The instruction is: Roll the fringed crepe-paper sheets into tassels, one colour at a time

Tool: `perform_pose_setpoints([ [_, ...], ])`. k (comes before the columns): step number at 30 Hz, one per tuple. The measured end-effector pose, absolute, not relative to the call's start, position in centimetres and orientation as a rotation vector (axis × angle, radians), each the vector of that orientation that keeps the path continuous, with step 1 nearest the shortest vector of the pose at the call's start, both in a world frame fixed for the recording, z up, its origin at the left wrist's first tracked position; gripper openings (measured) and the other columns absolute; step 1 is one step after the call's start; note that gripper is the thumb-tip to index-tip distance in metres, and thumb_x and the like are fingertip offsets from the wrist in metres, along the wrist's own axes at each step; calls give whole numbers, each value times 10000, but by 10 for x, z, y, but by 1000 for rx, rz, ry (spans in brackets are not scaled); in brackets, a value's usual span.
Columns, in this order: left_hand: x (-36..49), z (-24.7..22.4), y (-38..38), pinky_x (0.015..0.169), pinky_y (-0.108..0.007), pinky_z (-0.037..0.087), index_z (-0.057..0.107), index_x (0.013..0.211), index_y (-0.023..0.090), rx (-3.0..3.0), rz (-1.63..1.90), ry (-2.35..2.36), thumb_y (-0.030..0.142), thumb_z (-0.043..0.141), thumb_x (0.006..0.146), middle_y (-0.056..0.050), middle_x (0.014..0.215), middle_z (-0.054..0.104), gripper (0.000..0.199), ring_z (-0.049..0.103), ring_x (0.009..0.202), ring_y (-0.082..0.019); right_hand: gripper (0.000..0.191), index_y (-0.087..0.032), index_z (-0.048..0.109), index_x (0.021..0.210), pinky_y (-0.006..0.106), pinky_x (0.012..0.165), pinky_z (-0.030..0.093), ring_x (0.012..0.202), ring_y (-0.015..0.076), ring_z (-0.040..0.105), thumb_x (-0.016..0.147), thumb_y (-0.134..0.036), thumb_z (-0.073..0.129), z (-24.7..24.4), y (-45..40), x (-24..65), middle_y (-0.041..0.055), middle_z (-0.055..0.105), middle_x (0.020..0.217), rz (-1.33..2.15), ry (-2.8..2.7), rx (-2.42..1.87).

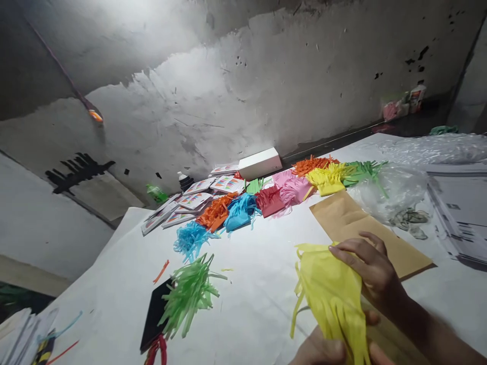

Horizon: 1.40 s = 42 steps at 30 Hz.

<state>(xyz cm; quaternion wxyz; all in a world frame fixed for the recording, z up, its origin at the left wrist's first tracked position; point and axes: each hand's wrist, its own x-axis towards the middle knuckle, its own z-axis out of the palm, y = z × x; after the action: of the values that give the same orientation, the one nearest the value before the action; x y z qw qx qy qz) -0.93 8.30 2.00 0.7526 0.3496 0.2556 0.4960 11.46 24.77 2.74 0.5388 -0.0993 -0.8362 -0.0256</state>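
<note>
Yellow fringed tissue paper (331,291) hangs between my two hands, its cut strips pointing down and to the left. My right hand (371,263) pinches its upper right edge between thumb and fingers. Low in the view, my left hand (323,350) has its thumb against the lower strips, partly cut off by the bottom edge. Brown paper (365,228) lies beyond and partly under my right hand. Green fringed paper (190,294) rests on the white table covering (251,284), over part of a black flat object (154,314).
Coloured fringed bundles (270,200) and printed packets (194,200) line the far side, near a white box (261,162). Clear plastic (395,192) and stacked sheets (462,208) lie right. Red-handled scissors (155,350) are at the lower left. A green bottle (157,192) stands near the wall.
</note>
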Motion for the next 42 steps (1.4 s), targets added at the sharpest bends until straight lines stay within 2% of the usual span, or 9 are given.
perform_pose_setpoints([
  [5,5,27,99,745,-290,450,733,1108,80,584,1085,517,295,869,707,-8,651,627,475,607,648,-144,253,-161,676,1219,561,1057,384,958,276,681,1019,-163,522,59,277,183,147,724,1025,-274,-1945,-417],
  [10,-32,46,80,499,-206,366,720,821,56,551,1094,723,459,877,686,10,493,539,453,478,449,-81,430,-171,621,1400,498,1184,339,1115,277,660,988,-138,505,64,265,242,146,727,1155,-651,-2129,-370],
  [14,-100,38,36,409,-170,292,685,880,114,599,1020,1171,472,847,704,37,511,563,431,414,397,-60,486,-117,684,1266,490,1218,287,1249,272,607,958,-4,325,9,214,200,119,708,1274,-339,-2367,-177],
  [19,-154,28,-29,793,-331,580,658,1155,200,1010,1018,2153,468,687,893,-76,1042,728,376,690,939,-226,388,-86,729,1086,513,1185,325,1055,252,653,981,-21,361,-54,155,132,109,751,994,109,-2265,-203],
  [22,-136,19,-38,1023,-407,528,619,1268,230,1690,1019,2524,342,628,960,-112,1269,670,327,616,1220,-260,386,-81,731,1076,503,1175,328,1056,254,634,964,-5,369,-64,147,124,117,735,998,222,-2285,-249],
  [26,-80,-6,-4,1053,-392,524,618,1295,181,2545,776,1956,411,563,1008,-116,1226,723,372,641,1197,-245,381,-90,724,1120,474,1206,284,1115,251,629,1032,-94,352,-60,147,129,120,744,1076,218,-2350,-266],
  [31,-49,-29,30,1029,-423,537,636,1273,141,2512,644,1928,416,547,1009,-142,1261,731,391,646,1203,-270,440,-199,690,1237,622,1225,153,1269,331,596,1067,-471,388,-57,156,150,121,677,1347,129,-2449,-544],
  [36,-57,-34,26,1032,-402,536,662,1238,141,2516,713,1923,370,526,1022,-146,1252,739,343,654,1209,-265,447,-224,618,1316,758,1116,231,1221,455,614,998,-466,417,-58,193,210,211,591,1430,-98,-2422,-927],
  [42,-53,-32,26,1016,-440,562,642,1272,146,2472,692,1925,332,575,998,-167,1256,736,338,649,1229,-287,459,-298,557,1400,484,1089,448,1307,332,567,945,-303,617,-24,188,220,77,622,1410,166,-2494,-625],
])
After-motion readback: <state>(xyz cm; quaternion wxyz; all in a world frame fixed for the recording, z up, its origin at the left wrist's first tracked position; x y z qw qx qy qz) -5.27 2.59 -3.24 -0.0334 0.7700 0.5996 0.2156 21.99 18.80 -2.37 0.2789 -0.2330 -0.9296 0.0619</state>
